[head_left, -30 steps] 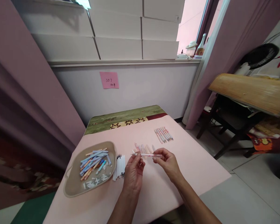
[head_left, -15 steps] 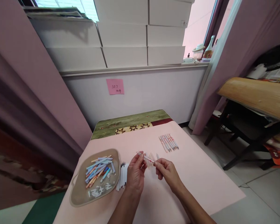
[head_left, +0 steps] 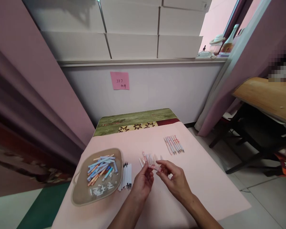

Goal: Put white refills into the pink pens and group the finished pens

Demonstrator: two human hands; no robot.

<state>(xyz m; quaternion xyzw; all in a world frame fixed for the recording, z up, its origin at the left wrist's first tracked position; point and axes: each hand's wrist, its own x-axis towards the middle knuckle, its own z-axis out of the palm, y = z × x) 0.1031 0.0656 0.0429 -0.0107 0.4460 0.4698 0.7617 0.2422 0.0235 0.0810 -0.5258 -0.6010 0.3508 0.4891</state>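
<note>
Between my two hands is a short, pale pen barrel [head_left: 155, 168] with reddish print. My left hand [head_left: 143, 182] pinches its left end between thumb and fingers. The thumb and forefinger of my right hand [head_left: 175, 175] close on its right end. Just beyond my fingertips lie several clear and whitish pen parts [head_left: 149, 157], partly hidden by the hands. To the left of my left hand is a bundle of white pen refills [head_left: 126, 176] with dark tips. A row of printed pens [head_left: 173, 145] lies farther off to the right.
A beige plastic basket [head_left: 79, 190] at the left holds blue and orange pen pieces [head_left: 101, 168] and small white bits [head_left: 100, 190]. Pink cloth covers most of the table [head_left: 205, 187]. A pink note [head_left: 119, 80] is on the wall; a wooden desk [head_left: 267, 95] stands at right.
The long pen piece held earlier now shows as a shorter piece, lower and more level. Both hands have come closer together, and the view has tilted down slightly.
</note>
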